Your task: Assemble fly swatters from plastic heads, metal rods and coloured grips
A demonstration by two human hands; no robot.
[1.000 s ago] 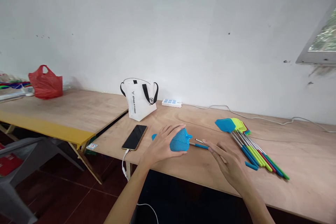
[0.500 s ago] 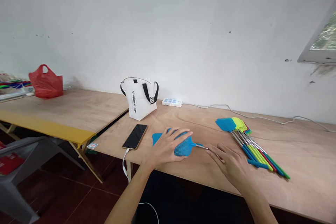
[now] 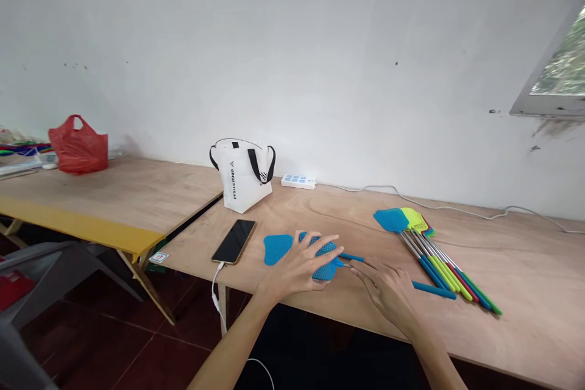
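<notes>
My left hand (image 3: 297,265) lies with spread fingers across the perforated head of a blue fly swatter (image 3: 326,269) on the table. Left of that hand, another blue swatter head (image 3: 276,249) sticks out, partly covered by it. My right hand (image 3: 386,286) has its fingers closed around the thin metal shaft just beside the first head. A blue handle (image 3: 434,290) extends from under the right hand. A second blue stick (image 3: 351,257) runs between the two hands, partly hidden. To the right lies a fanned pile of fly swatters (image 3: 439,256) in blue, yellow, red and green.
A phone (image 3: 234,242) on a white cable lies left of my hands. Behind it stand a white bag (image 3: 242,180) and a power strip (image 3: 298,181), whose cord follows the wall. The left table (image 3: 150,195) holds a red plastic bag (image 3: 80,146). A grey chair (image 3: 68,292) stands below.
My right hand has shifted slightly left and down along the shaft. More of the left blue head and of the blue stick between my hands now shows. The view has moved a little.
</notes>
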